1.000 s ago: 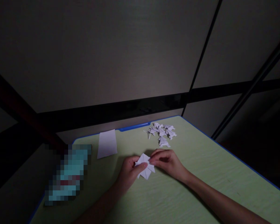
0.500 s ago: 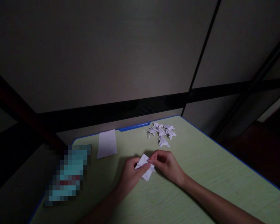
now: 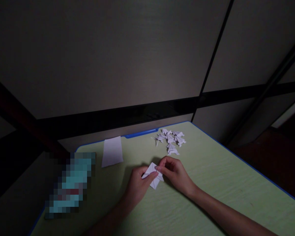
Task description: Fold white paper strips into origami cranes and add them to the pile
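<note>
A small white folded paper [image 3: 154, 184] with crease lines and a diamond outline is held just above the table, between both hands. My left hand [image 3: 138, 182] grips its left side, the thumb lying across the middle of the folds. At the upper right edge, the thumb and forefinger of my right hand [image 3: 174, 172] pinch a flap of the same paper. The fingers underneath are hidden. Beyond my right hand lie several folded white paper figures [image 3: 170, 139], grouped close together and shaped like origami frogs.
The pale green table [image 3: 211, 170] has a blue rim and a blue groove [image 3: 141, 133] at its back edge. A blank white sheet [image 3: 112, 151] lies at the back left. Left of it rests a blurred-out teal item [image 3: 76, 177]. Dark cabinet panels [image 3: 113, 59] stand behind.
My right hand's fingertips have shifted slightly up along the paper's upper right edge. My left hand keeps nearly the same hold.
</note>
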### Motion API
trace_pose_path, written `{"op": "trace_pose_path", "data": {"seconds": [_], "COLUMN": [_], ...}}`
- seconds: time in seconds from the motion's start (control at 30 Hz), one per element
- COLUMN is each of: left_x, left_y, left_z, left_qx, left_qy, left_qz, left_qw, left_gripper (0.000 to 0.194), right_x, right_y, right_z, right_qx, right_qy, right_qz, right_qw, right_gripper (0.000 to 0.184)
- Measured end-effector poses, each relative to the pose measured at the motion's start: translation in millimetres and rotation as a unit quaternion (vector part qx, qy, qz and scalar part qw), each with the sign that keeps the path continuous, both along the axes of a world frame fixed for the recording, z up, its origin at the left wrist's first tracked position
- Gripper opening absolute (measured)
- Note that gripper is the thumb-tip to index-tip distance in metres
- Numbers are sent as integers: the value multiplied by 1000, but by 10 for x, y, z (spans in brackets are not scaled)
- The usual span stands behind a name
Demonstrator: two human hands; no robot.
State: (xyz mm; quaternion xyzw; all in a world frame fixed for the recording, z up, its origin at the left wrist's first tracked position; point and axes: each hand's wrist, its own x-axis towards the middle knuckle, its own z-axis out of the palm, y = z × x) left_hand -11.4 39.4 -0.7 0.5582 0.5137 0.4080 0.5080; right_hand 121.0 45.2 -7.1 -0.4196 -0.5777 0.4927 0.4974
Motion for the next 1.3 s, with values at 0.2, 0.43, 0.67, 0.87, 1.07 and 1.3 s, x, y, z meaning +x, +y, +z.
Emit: {"op": "trace_pose_path", "data": {"seconds": [0.2, 0.43, 0.67, 0.87, 1.07, 1.3], "left_x": [4, -17, -36, -59, -74, -60], "left_y": [0, -3, -3, 14, 30, 19], "left_z": [15, -3, 12, -25, -32, 5], "left_qx": [-6, 3, 10, -16, -38, -29], "left_qy": [7, -7, -11, -37, -67, -65], "left_qz": [-5, -11, -26, -34, -28, -21], "left_qw": [1000, 1000, 1000, 999, 997, 997], "left_gripper": [13, 16, 20, 19, 20, 19], "right_x": [-22, -37, -41, -39, -7, -16], "right_y": [-1, -1, -17, -9, 16, 15], "right_z": [-11, -34, -28, -25, 32, 5], "right_qx": [-18, -29, -32, -31, -25, -24], "right_qy": [27, 41, 46, 35, 30, 29], "right_qz": [-7, -20, -29, -26, 8, 2], "right_qw": [999, 999, 998, 999, 999, 999], "right_gripper": [21, 21, 21, 20, 17, 18]}}
